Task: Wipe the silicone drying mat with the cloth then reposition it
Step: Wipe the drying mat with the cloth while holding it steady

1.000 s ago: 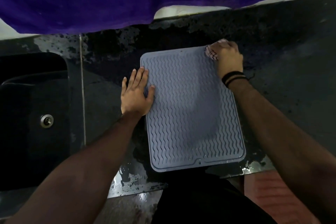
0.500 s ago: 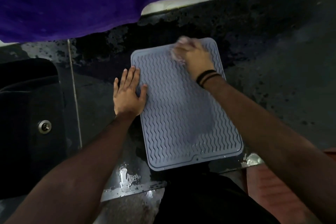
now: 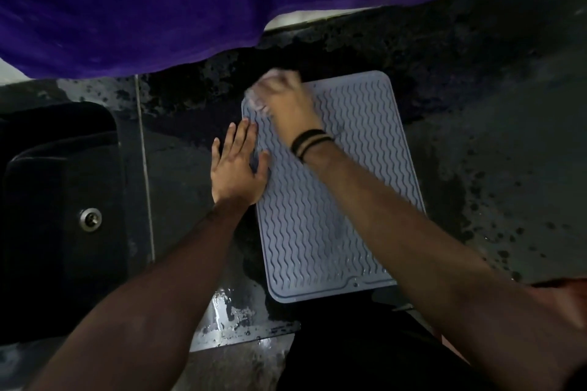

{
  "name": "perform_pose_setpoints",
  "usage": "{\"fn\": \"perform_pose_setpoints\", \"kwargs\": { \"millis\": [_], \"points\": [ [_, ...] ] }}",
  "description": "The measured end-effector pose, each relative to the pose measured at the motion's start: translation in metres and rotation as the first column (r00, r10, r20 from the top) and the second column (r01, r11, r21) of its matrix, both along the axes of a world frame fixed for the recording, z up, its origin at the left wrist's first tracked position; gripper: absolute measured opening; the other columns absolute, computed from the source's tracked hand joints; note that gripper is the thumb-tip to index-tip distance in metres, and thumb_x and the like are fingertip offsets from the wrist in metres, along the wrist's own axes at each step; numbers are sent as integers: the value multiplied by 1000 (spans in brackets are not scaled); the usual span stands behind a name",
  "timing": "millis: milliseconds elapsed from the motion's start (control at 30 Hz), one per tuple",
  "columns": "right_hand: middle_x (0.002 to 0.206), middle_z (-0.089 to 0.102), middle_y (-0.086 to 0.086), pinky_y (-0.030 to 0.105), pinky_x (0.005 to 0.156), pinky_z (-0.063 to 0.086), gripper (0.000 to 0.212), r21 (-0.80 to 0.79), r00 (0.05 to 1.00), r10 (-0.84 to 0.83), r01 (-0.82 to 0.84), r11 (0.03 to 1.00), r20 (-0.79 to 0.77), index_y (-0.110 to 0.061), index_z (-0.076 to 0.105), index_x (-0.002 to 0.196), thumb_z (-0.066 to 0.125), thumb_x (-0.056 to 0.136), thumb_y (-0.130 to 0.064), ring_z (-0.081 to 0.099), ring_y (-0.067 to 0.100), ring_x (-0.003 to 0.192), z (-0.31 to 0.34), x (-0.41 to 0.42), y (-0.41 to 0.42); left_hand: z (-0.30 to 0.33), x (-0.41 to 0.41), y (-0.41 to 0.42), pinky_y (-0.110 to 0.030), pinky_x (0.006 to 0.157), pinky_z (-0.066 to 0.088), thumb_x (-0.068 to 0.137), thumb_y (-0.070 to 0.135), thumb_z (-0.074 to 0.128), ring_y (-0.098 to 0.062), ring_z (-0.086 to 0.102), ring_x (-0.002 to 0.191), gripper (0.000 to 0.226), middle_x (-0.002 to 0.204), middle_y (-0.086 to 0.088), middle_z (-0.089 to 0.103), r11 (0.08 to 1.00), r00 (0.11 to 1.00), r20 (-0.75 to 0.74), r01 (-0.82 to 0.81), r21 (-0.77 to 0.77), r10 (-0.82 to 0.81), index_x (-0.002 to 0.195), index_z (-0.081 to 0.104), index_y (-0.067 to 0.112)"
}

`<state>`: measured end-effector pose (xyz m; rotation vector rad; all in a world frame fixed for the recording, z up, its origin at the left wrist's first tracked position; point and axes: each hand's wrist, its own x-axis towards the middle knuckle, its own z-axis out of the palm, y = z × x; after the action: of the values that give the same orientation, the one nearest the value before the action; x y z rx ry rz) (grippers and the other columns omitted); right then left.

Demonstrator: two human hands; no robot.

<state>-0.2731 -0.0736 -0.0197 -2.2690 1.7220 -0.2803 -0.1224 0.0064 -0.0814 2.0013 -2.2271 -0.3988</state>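
Note:
A grey-blue silicone drying mat [image 3: 346,200] with wavy ridges lies flat on the dark countertop [image 3: 495,168]. My right hand [image 3: 286,101], with black bands at the wrist, is closed on a pale cloth [image 3: 257,98] at the mat's far left corner; the cloth is blurred and mostly hidden under the fingers. My left hand [image 3: 236,168] rests flat with fingers apart, palm on the counter and thumb side over the mat's left edge.
A dark sink [image 3: 57,216] with a metal drain [image 3: 90,220] lies to the left. Purple fabric [image 3: 158,3] hangs across the top of the view. The counter's front edge [image 3: 241,324] is wet and shiny. A reddish floor shows at lower right.
My right hand has swept the cloth leftward along the mat's far edge, from the far right corner to the far left corner. My left hand has stayed pressed at the left edge.

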Motion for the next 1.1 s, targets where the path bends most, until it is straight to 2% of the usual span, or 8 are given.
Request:
{"fn": "perform_pose_setpoints", "kwargs": {
  "millis": [100,200,400,500,567,733,867,1100],
  "points": [
    [146,42,-2,49,99,39,44,28,981,101,-98,995,-164,-23,46,138,41,95,-15,27,30,138,-10,19,7,0,-1,0,-45,127,6,102,52,27,-13,8,156,66,168,4,19,1000,1000,27,-13,-4,13,160,27,21],
    [150,39,-3,54,98,34,50,7,975,74,-74,997,-207,-26,42,142,43,94,-14,31,34,133,-16,-29,4,1,0,1,-45,127,4,104,49,33,-12,8,156,61,168,9,17,1000,1000,-14,-12,-13,12,161,22,28],
    [143,49,1,49,90,37,39,-58,923,-251,245,968,-291,-27,50,136,45,97,-18,41,40,118,-16,-170,17,1,-1,2,-45,127,5,104,47,35,-12,8,156,61,168,10,16,1000,999,-26,-18,-16,18,161,22,29],
    [138,51,10,51,89,38,41,-84,886,-330,320,944,-325,-20,53,132,45,93,-8,41,43,115,-11,-182,18,1,-1,1,-46,127,4,104,47,33,-13,7,156,61,168,9,16,1000,999,-32,-10,-11,10,161,21,28],
    [136,52,11,48,90,38,42,-79,908,-341,332,940,-245,-19,55,129,47,90,-6,41,40,117,-6,-162,12,1,0,1,-46,127,4,103,48,31,-13,6,156,62,169,8,15,1000,999,-32,-6,-4,6,161,21,27],
    [143,45,0,44,100,36,51,-16,988,-104,103,995,-116,-28,47,138,46,91,-11,37,31,127,2,-38,-4,1,0,1,-46,127,5,102,49,31,-14,8,156,63,168,8,16,1000,1000,-22,4,-17,-4,161,22,26],
    [145,43,-1,47,100,33,45,10,960,147,-149,989,-237,-23,46,139,43,95,-16,33,30,133,-9,5,4,-1,0,0,-45,127,7,102,50,30,-13,9,156,64,168,8,18,1000,1000,7,-12,-22,12,160,25,25],
    [145,46,-4,45,91,36,41,-55,954,-158,149,987,-256,-27,50,138,44,98,-20,41,37,121,-24,-154,14,1,0,2,-45,127,6,102,49,33,-14,11,156,62,167,10,19,999,999,-32,-15,-36,14,160,26,28]
  ]
}}
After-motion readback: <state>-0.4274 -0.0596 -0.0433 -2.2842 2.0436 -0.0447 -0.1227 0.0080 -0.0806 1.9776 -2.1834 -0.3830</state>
